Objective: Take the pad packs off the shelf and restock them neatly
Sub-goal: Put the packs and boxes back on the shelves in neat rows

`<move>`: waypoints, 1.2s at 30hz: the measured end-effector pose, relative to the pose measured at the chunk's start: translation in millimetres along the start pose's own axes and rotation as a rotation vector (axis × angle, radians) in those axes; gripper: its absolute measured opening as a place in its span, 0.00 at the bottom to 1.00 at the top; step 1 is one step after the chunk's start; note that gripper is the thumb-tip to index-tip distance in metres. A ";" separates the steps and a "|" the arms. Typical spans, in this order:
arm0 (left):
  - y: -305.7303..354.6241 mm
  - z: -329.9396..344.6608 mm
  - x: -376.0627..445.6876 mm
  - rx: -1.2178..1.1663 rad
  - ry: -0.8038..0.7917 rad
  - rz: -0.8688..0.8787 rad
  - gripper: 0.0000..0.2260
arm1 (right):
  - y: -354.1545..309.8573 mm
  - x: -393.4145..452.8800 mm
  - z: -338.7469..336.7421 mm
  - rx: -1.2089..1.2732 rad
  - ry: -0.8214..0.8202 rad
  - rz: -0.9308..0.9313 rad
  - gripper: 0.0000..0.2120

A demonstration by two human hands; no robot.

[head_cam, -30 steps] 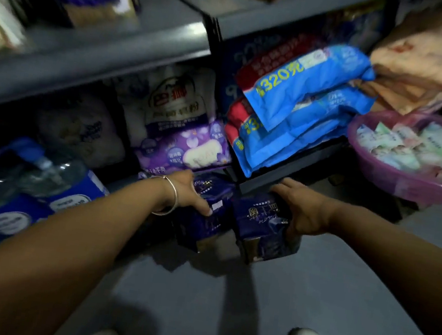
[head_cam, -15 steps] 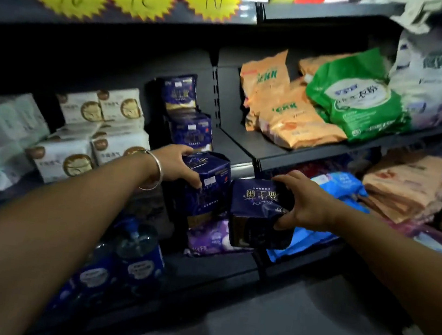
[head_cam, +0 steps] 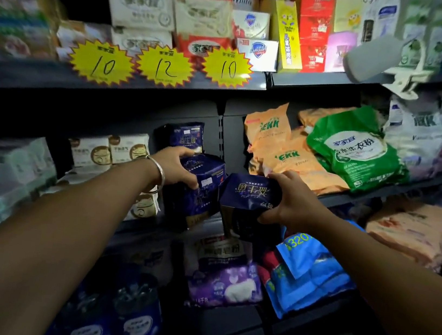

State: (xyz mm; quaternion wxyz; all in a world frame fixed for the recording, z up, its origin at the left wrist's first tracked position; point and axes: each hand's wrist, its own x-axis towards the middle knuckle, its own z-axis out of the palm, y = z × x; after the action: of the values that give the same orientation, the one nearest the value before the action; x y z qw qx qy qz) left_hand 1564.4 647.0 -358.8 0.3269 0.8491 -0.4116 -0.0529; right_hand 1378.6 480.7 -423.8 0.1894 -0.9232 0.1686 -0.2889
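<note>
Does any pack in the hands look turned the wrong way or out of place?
Yes. The dark blue pack that the right hand grips has its print upside down, while the blue pack on the shelf behind reads upright.

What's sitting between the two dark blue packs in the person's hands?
Nothing, in the head view. The left hand grips one dark blue pack, the right hand another pack; their near edges almost meet, only dark shelf behind.
</note>
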 end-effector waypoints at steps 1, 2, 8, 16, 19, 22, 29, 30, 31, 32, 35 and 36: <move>0.3 -1.0 4.1 0.011 0.000 0.005 0.35 | -0.5 4.5 1.1 0.005 0.004 0.007 0.45; 0.6 -2.8 8.4 0.024 0.001 0.007 0.35 | -0.4 9.2 1.7 0.012 0.012 0.016 0.45; -2.9 -10.4 42.8 0.018 0.025 0.026 0.36 | -2.8 40.6 -3.9 0.032 0.076 0.101 0.40; -20.7 -0.2 75.0 0.031 -0.090 0.034 0.36 | 5.1 68.7 -1.1 -0.106 -0.049 0.100 0.39; -31.3 10.3 85.7 0.033 -0.114 0.043 0.37 | 11.4 75.3 0.5 -0.104 -0.037 0.125 0.39; -39.6 19.4 96.3 -0.008 -0.127 0.045 0.37 | 16.2 82.5 1.9 -0.079 -0.037 0.138 0.39; -59.5 32.3 112.7 -0.045 -0.173 0.009 0.38 | 23.5 100.5 10.8 -0.093 -0.012 0.142 0.42; -62.6 33.4 114.3 -0.039 -0.186 0.003 0.39 | 24.6 102.1 12.1 -0.092 -0.010 0.142 0.42; -65.7 33.7 115.9 -0.032 -0.199 -0.005 0.39 | 25.7 103.6 13.4 -0.092 -0.008 0.142 0.42; -68.3 33.4 117.6 -0.022 -0.212 -0.015 0.39 | 26.8 105.2 14.5 -0.089 -0.005 0.140 0.42; -72.9 30.3 123.0 0.016 -0.248 -0.034 0.38 | 27.7 110.0 17.3 -0.067 0.006 0.137 0.41; -73.2 29.3 124.8 0.024 -0.257 -0.041 0.38 | 27.5 111.8 17.8 -0.058 0.010 0.133 0.41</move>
State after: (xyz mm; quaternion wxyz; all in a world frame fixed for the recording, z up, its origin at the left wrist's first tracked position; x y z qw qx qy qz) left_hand 1684.3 573.3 -403.1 0.2599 0.8474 -0.4334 -0.1630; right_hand 1470.4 414.1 -397.2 0.1806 -0.9136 0.2388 -0.2752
